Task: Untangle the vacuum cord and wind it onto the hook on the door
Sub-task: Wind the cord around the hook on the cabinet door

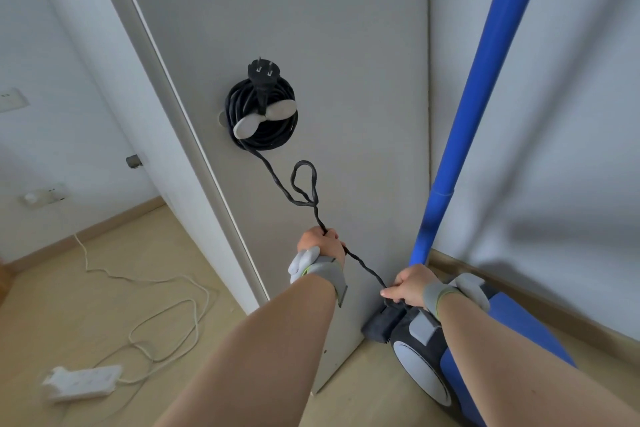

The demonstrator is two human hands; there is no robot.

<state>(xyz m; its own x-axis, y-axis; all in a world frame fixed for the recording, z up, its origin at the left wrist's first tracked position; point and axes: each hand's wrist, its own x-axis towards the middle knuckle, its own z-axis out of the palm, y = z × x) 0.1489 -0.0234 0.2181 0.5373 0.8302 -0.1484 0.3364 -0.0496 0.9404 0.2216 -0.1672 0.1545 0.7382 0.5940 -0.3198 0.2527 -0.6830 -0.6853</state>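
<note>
A black vacuum cord (pixel 277 180) is wound in a coil (pixel 277 135) round a grey two-winged hook (pixel 265 118) on the grey door (pixel 346 45). The black plug (pixel 261 74) sticks up above the coil. From the coil a twisted strand runs down with a loose loop (pixel 304 184) in it. My left hand (pixel 320 243) grips the strand below the loop. My right hand (pixel 407 286) grips it lower, just above the blue and grey vacuum (pixel 467 350) on the floor. Between my hands the cord is twisted on itself.
The blue vacuum tube (pixel 485 87) leans up along the corner between door and white wall. A white power strip (pixel 83 383) and its white cable (pixel 166 308) lie on the wooden floor at left. A wall socket (pixel 43 196) sits low on the left wall.
</note>
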